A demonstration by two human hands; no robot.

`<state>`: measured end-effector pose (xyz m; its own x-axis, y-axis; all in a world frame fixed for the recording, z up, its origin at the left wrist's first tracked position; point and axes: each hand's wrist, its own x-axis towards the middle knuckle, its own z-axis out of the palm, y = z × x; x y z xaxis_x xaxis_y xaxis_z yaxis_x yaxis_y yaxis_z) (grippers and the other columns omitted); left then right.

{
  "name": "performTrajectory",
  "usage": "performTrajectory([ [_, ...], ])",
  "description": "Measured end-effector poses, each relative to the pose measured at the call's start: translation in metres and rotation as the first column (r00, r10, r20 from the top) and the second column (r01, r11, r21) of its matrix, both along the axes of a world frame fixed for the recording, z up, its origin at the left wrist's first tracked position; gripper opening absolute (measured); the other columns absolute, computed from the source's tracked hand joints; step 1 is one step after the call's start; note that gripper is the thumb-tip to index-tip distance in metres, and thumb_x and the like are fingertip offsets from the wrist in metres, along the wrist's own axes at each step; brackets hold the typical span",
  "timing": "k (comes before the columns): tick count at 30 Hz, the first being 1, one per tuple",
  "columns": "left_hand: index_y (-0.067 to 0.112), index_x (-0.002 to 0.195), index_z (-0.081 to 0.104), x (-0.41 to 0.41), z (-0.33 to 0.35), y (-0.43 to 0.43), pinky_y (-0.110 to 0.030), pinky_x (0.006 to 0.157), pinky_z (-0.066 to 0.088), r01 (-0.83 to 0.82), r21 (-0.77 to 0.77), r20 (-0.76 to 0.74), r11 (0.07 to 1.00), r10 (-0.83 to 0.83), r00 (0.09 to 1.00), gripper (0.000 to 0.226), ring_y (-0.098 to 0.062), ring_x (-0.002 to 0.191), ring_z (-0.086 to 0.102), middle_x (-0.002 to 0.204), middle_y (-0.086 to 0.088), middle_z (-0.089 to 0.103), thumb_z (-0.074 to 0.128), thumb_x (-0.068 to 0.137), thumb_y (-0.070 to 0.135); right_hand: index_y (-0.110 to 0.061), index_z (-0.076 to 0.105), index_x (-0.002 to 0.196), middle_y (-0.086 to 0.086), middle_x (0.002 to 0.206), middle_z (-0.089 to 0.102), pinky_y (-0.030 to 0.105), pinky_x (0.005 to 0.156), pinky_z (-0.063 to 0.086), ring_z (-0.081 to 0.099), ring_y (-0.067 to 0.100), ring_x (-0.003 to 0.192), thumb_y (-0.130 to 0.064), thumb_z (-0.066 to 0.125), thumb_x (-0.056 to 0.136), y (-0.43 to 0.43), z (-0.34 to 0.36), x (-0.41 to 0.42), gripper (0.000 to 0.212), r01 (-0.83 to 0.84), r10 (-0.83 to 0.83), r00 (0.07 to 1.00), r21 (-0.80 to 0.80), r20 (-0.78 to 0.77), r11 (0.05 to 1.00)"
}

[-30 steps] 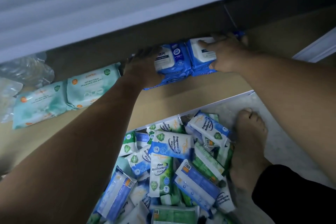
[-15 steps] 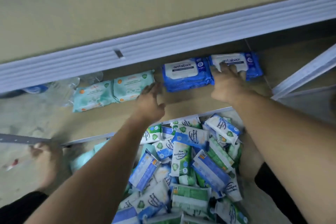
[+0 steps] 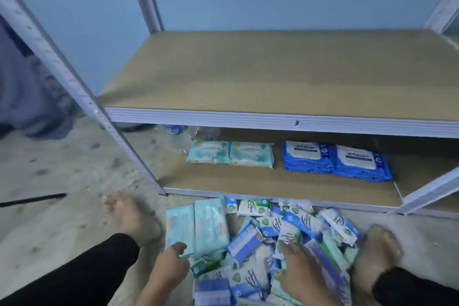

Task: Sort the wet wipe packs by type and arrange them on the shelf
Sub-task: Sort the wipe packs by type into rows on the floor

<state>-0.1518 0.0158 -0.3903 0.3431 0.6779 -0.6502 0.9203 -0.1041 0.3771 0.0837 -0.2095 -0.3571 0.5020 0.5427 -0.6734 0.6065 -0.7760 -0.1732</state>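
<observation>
Six o'clock: a pile of glossy plastic wet wipe packs [image 3: 290, 221] lies on the floor. The right hand [image 3: 300, 263] rests flat on it, gripping nothing; the left hand [image 3: 171, 259] curls at a pale teal floor pack [image 3: 211, 226], pinching or not, can't tell. Likely light, squashy, slick: grab across the short sides. Twelve o'clock, the brown lower shelf board [image 3: 248, 181] holds two pale teal packs [image 3: 229, 156], two blue pack stacks [image 3: 335, 160] at their three o'clock.

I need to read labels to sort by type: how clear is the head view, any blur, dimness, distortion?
Head view: dim, bluish light; the brand on the dark blue packs on the lower shelf is readable; the teal packs beside them look soft; the floor pile, left hand and right hand are motion-smeared; the wide-angle lens slants the front post.
</observation>
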Motion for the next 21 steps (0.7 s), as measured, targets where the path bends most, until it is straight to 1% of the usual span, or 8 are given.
performTrajectory([
  [5,0.016,0.139,0.056,-0.030,0.001,0.000,-0.024,0.097,0.042,-0.108,-0.057,0.031,0.993,0.110,0.993,0.062,-0.023,0.127,0.056,0.135,-0.005,0.063,0.050,0.077,0.017,-0.031,0.017,0.160,-0.003,0.159,0.032,0.040,0.115,0.036,0.037,0.025,0.143,-0.023,0.052,0.092,0.017,0.007,-0.038,0.077,0.012,-0.010,0.999,0.043,-0.040,0.999],
  [8,0.013,0.141,0.054,-0.032,0.001,0.009,-0.026,0.093,0.044,-0.209,-0.097,0.106,0.973,0.219,0.970,0.080,-0.024,0.124,0.058,0.135,-0.008,0.063,0.048,0.062,0.027,-0.032,0.020,0.160,-0.002,0.162,0.029,0.040,0.116,0.035,0.034,0.023,0.145,-0.024,0.055,0.094,0.034,0.000,-0.050,0.076,0.097,-0.091,0.993,0.091,-0.069,0.991],
  [13,0.013,0.149,0.045,-0.027,-0.019,0.024,-0.024,0.077,0.049,-0.309,-0.134,0.149,0.942,0.327,0.933,0.070,-0.023,0.109,0.061,0.133,-0.006,0.059,0.058,0.079,0.014,-0.033,0.035,0.154,-0.005,0.160,0.033,0.038,0.112,0.038,0.036,0.019,0.145,-0.026,0.054,0.095,0.070,-0.026,-0.062,0.062,0.176,-0.172,0.984,0.137,-0.040,0.975],
  [15,0.014,0.150,0.043,-0.023,-0.030,0.033,-0.034,0.090,0.053,-0.335,-0.128,0.145,0.934,0.351,0.925,0.073,-0.027,0.115,0.061,0.139,-0.011,0.055,0.057,0.078,0.014,-0.030,0.054,0.136,-0.005,0.142,0.049,0.034,0.099,0.042,0.051,0.018,0.128,-0.024,0.055,0.093,0.088,-0.039,-0.067,0.043,0.139,-0.146,0.989,0.215,0.016,0.967],
  [17,0.012,0.151,0.042,-0.016,-0.044,0.041,-0.039,0.107,0.044,-0.331,-0.076,0.137,0.941,0.338,0.931,0.073,-0.030,0.132,0.049,0.147,-0.013,0.048,0.060,0.080,0.013,-0.026,0.064,0.107,-0.006,0.113,0.059,0.034,0.079,0.040,0.060,0.020,0.105,-0.019,0.063,0.087,0.106,-0.051,-0.073,0.021,0.101,-0.124,0.991,0.308,0.058,0.946],
  [18,0.011,0.151,0.041,-0.012,-0.050,0.045,-0.039,0.112,0.039,-0.318,-0.044,0.140,0.947,0.321,0.937,0.075,-0.029,0.137,0.044,0.150,-0.013,0.045,0.063,0.080,0.014,-0.024,0.065,0.101,-0.005,0.107,0.059,0.035,0.075,0.039,0.060,0.022,0.100,-0.017,0.066,0.085,0.114,-0.057,-0.075,0.018,0.087,-0.116,0.991,0.333,0.070,0.939],
  [19,0.011,0.151,0.040,-0.008,-0.055,0.047,-0.039,0.113,0.035,-0.310,-0.022,0.147,0.950,0.310,0.939,0.076,-0.028,0.138,0.041,0.150,-0.011,0.044,0.065,0.079,0.015,-0.023,0.066,0.106,-0.004,0.110,0.058,0.037,0.077,0.041,0.061,0.023,0.102,-0.018,0.065,0.085,0.124,-0.063,-0.079,0.021,0.069,-0.099,0.992,0.347,0.071,0.935],
  [21,0.014,0.152,0.037,0.000,-0.066,0.049,-0.037,0.111,0.035,-0.303,-0.003,0.154,0.953,0.300,0.941,0.078,-0.027,0.137,0.041,0.148,-0.008,0.043,0.064,0.080,0.016,-0.024,0.057,0.134,-0.003,0.135,0.050,0.041,0.093,0.046,0.055,0.024,0.120,-0.027,0.058,0.091,0.146,-0.075,-0.084,0.043,0.027,-0.057,0.995,0.329,0.083,0.944],
])
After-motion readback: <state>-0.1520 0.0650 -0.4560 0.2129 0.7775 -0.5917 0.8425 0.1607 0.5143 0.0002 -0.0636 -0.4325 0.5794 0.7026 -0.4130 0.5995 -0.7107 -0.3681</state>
